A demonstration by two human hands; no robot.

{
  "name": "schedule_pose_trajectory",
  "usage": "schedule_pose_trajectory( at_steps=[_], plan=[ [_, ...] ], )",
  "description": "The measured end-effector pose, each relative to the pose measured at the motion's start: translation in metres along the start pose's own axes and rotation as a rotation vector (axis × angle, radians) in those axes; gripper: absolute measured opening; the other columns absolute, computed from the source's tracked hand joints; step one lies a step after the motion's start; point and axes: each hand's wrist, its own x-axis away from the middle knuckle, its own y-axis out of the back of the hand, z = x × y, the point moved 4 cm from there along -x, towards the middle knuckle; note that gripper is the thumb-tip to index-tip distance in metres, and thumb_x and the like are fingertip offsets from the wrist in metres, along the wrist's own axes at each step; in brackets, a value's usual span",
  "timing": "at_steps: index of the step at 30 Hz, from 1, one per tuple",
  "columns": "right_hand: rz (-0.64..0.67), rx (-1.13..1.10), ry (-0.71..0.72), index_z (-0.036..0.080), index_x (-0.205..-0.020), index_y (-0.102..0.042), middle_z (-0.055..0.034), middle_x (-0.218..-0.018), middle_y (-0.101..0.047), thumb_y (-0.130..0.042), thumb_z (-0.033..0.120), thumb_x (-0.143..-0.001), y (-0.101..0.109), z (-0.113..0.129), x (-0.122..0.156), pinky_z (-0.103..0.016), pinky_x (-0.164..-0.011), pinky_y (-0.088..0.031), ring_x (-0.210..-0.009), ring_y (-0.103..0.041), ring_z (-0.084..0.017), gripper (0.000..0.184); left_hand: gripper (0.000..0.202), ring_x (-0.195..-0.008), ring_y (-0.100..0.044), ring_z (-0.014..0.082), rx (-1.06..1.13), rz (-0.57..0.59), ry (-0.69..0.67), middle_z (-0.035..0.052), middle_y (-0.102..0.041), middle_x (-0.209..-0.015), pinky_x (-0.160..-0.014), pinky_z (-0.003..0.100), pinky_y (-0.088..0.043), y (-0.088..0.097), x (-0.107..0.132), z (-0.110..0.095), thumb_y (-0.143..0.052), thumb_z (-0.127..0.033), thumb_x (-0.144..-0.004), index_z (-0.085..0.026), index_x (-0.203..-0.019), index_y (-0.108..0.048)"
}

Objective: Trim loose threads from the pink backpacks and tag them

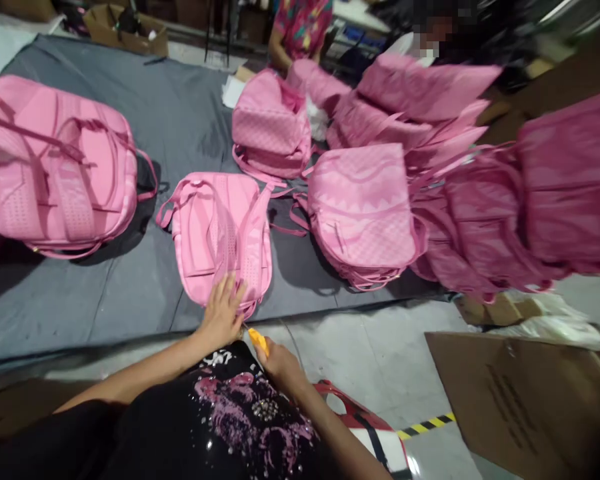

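Observation:
A pink backpack lies back-side up on the grey sheet just in front of me. My left hand rests on its lower edge with fingers stretched out. Just below it, my right hand is closed round a small yellow tool, whose tip points toward the backpack's bottom edge.
A stack of pink backpacks lies at the left, and several more are piled at the centre and right. Two other people sit at the far side. A brown cardboard sheet lies on the floor at the right.

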Motion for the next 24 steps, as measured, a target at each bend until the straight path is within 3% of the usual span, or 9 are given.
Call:
schedule_pose_trajectory(
  at_steps=[4,7,12,14,16,18,20,22,24],
  plan=[
    [-0.029,-0.092,-0.04,0.015,-0.117,-0.063,-0.0151,-0.106,-0.073,-0.035,0.042,-0.099,-0.003,-0.009,-0.01,-0.032,-0.078,-0.046,-0.101,-0.069,-0.029,0.043,0.079,-0.147,-0.023,0.036,-0.466,0.231,-0.135,0.0242,-0.029,-0.156,-0.116,0.059,-0.02,-0.059,-0.022,0.001,-0.056,-0.005,-0.077,-0.015,-0.152,-0.031],
    [-0.033,-0.215,-0.014,0.015,-0.116,-0.065,-0.0149,-0.111,-0.072,-0.037,0.043,-0.098,-0.009,-0.013,-0.018,-0.033,-0.081,-0.046,-0.104,-0.067,-0.028,0.044,0.081,-0.134,-0.046,0.0343,-0.532,0.258,-0.138,0.0255,-0.051,-0.141,-0.111,0.057,-0.03,-0.069,-0.05,0.005,-0.053,-0.004,-0.077,-0.012,-0.153,-0.027],
    [-0.183,-0.302,-0.057,0.016,-0.12,-0.062,-0.0139,-0.103,-0.074,-0.036,0.04,-0.098,0.003,-0.01,-0.02,-0.031,-0.073,-0.046,-0.097,-0.07,-0.029,0.042,0.077,-0.082,-0.069,0.0245,-0.18,0.157,0.01,0.0092,-0.073,-0.087,-0.082,0.038,-0.052,-0.023,-0.105,-0.024,-0.052,-0.007,-0.079,-0.016,-0.152,-0.032],
    [-0.332,-0.304,-0.054,0.017,-0.12,-0.06,-0.0126,-0.095,-0.075,-0.032,0.04,-0.099,0.02,-0.006,-0.014,-0.03,-0.067,-0.044,-0.088,-0.071,-0.028,0.042,0.075,-0.073,-0.068,0.0213,0.051,-0.044,0.121,0.0052,-0.073,-0.082,-0.074,0.033,-0.053,0.009,-0.125,-0.041,-0.054,-0.012,-0.081,-0.018,-0.152,-0.032],
    [-0.452,-0.249,-0.02,0.017,-0.119,-0.06,-0.0117,-0.088,-0.075,-0.031,0.04,-0.099,0.035,-0.004,-0.005,-0.028,-0.062,-0.04,-0.079,-0.071,-0.027,0.042,0.079,-0.084,-0.069,0.0192,0.316,-0.326,0.171,0.0054,-0.073,-0.099,-0.08,0.03,-0.054,0.037,-0.135,-0.052,-0.059,-0.016,-0.08,-0.021,-0.153,-0.029],
    [-0.525,-0.177,0.06,0.016,-0.121,-0.059,-0.011,-0.083,-0.074,-0.033,0.04,-0.099,0.043,-0.003,0.002,-0.027,-0.059,-0.037,-0.073,-0.071,-0.025,0.042,0.081,-0.107,-0.065,0.0186,0.551,-0.589,0.173,0.0086,-0.065,-0.125,-0.093,0.029,-0.051,0.049,-0.129,-0.05,-0.059,-0.019,-0.081,-0.023,-0.153,-0.025],
    [-0.549,-0.124,0.151,0.015,-0.122,-0.059,-0.0107,-0.08,-0.075,-0.035,0.04,-0.098,0.041,-0.006,0.004,-0.026,-0.056,-0.035,-0.069,-0.07,-0.024,0.042,0.075,-0.121,-0.059,0.0193,0.683,-0.705,0.211,0.0117,-0.057,-0.137,-0.1,0.032,-0.049,0.04,-0.107,-0.036,-0.056,-0.025,-0.084,-0.022,-0.152,-0.024],
    [-0.515,-0.102,0.194,0.015,-0.122,-0.059,-0.01,-0.079,-0.075,-0.038,0.039,-0.097,0.031,-0.015,0.001,-0.025,-0.055,-0.035,-0.066,-0.07,-0.023,0.04,0.06,-0.117,-0.062,0.021,0.643,-0.566,0.313,0.012,-0.063,-0.127,-0.096,0.037,-0.053,0.017,-0.072,-0.018,-0.052,-0.033,-0.088,-0.022,-0.145,-0.037],
    [-0.442,-0.099,0.175,0.017,-0.12,-0.06,-0.0087,-0.079,-0.075,-0.039,0.036,-0.098,0.019,-0.029,-0.007,-0.025,-0.055,-0.034,-0.067,-0.07,-0.022,0.037,0.038,-0.093,-0.071,0.0228,0.502,-0.279,0.4,0.0087,-0.074,-0.099,-0.081,0.039,-0.059,-0.006,-0.029,-0.002,-0.051,-0.039,-0.089,-0.023,-0.121,-0.061]
  ],
)
